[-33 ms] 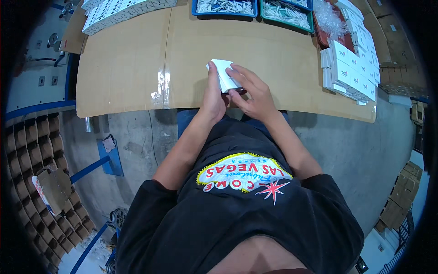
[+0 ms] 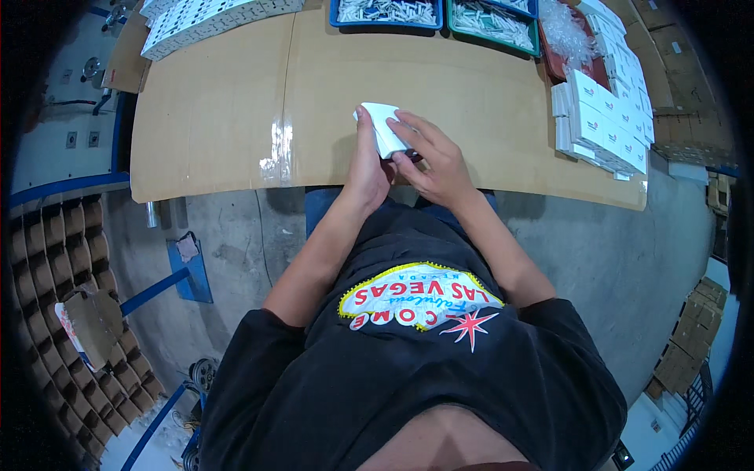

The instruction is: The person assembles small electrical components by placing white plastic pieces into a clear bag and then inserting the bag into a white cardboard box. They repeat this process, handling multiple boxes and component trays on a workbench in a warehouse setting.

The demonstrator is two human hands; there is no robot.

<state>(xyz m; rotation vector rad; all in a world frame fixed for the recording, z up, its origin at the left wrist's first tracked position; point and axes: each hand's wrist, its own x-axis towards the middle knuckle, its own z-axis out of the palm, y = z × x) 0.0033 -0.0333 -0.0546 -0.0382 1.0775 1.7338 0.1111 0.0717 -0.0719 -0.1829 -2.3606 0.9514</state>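
Between my two hands is a small white box (image 2: 382, 125), raised just above the near edge of the cardboard-covered table. My left hand (image 2: 367, 169) grips its left side, with the thumb upright along it. On the other side my right hand (image 2: 440, 161) has its fingers bent over the box's face and the thumb pressed low on it. A dark part shows at the box's lower end, but my fingers hide most of it.
Blue (image 2: 385, 25) and green (image 2: 495, 39) trays of small white pieces stand at the far edge. White boxes (image 2: 601, 125) are stacked at right, beside a red tray (image 2: 554, 55) with clear plastic bags. A long white perforated stack (image 2: 212, 27) lies far left.
The white box and my right fingers have shifted very slightly to the left. Nothing else has visibly moved.
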